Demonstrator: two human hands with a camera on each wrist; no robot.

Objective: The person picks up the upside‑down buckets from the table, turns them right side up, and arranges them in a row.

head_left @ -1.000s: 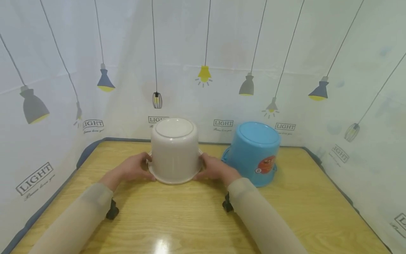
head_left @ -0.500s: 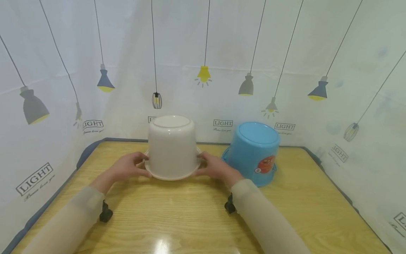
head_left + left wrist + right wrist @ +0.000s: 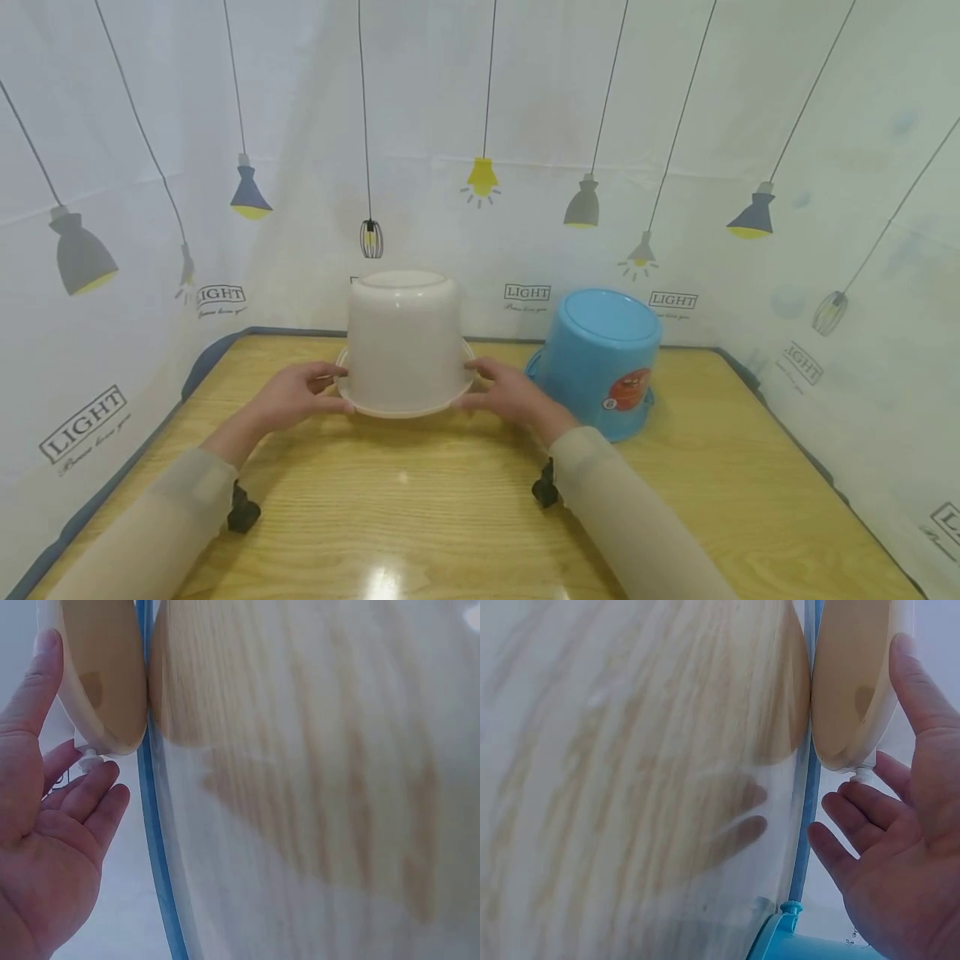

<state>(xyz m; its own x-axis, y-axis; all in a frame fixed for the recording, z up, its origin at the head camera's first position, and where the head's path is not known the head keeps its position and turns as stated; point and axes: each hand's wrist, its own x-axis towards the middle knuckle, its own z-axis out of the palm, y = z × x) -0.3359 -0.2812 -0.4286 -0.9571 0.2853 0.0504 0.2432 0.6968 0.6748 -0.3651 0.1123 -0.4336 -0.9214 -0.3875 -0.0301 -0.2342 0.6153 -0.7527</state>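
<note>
A white bucket (image 3: 405, 346) is upside down near the back of the wooden table, held between both hands. My left hand (image 3: 296, 393) grips its rim from the left, thumb at the front. From the right, my right hand (image 3: 506, 396) holds the rim in the same way. Both wrist views look into the open inside (image 3: 105, 667) of the bucket, whose front rim is off the table. A small knob (image 3: 861, 775) on the rim sits by the right fingers. To the right, an upside-down blue bucket (image 3: 606, 358) with a red sticker stands apart from the white one.
The glossy wooden table (image 3: 397, 517) has a blue edge along its back and sides. White sheeting (image 3: 420, 108) printed with hanging lamps closes off the back and both sides. Part of the blue bucket (image 3: 810, 945) shows close below the right hand.
Both hands have raised the white bucket slightly and shifted it a little left. The left forearm has also moved left. The blue bucket has stayed where it was.
</note>
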